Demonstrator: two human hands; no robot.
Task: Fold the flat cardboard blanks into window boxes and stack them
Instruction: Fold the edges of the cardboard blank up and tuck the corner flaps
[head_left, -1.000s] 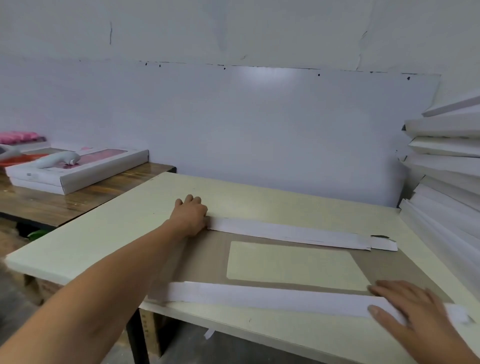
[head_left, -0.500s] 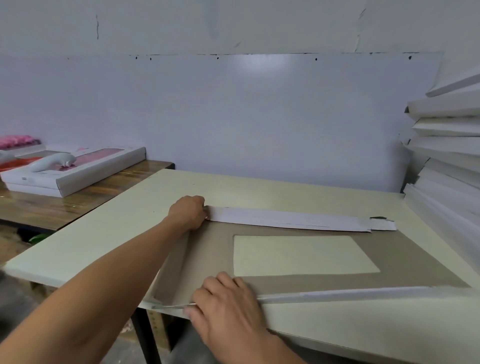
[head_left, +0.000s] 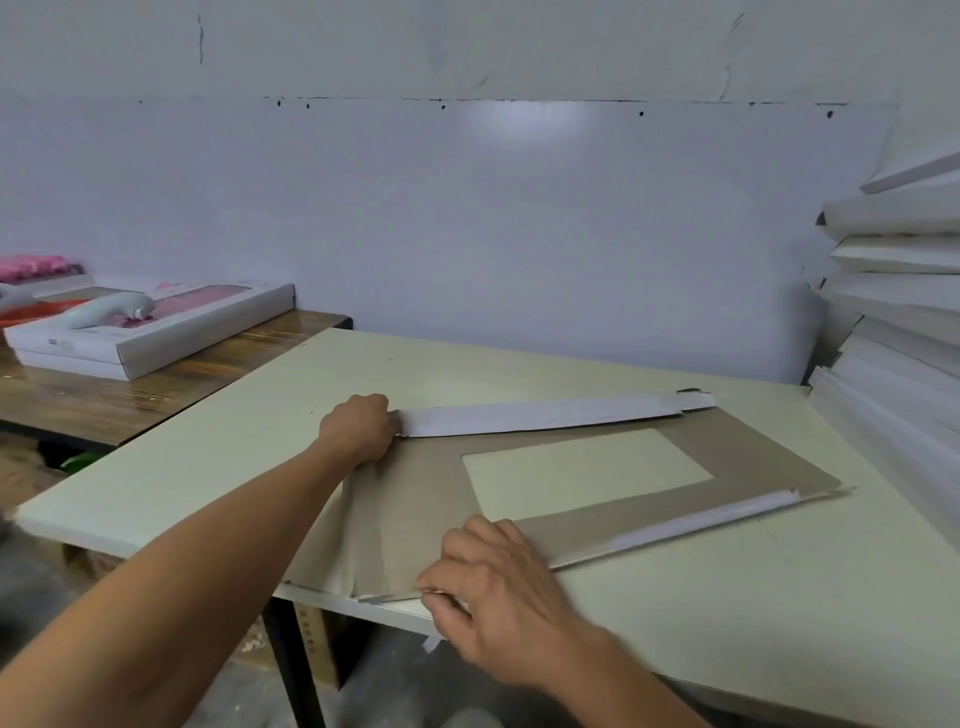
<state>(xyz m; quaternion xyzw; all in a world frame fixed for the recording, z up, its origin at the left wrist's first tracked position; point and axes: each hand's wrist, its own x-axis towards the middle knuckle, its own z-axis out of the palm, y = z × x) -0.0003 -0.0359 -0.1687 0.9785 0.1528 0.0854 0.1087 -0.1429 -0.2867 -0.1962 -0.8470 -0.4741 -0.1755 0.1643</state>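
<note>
The left hand (head_left: 358, 431) clutched the flat brown cardboard blank's (head_left: 410, 499) far white flap (head_left: 545, 414); the right hand (head_left: 498, 577) pinched its near edge.

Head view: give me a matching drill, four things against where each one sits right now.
Things:
1. left hand
2. right hand
3. folded box stack
4. window cutout

Places:
A. middle of the cardboard blank
B. near left corner of the blank
C. right edge of the pale table
D. left end of the far white flap

Pairs: 1-D, 2-B, 3-C, 4-A
</note>
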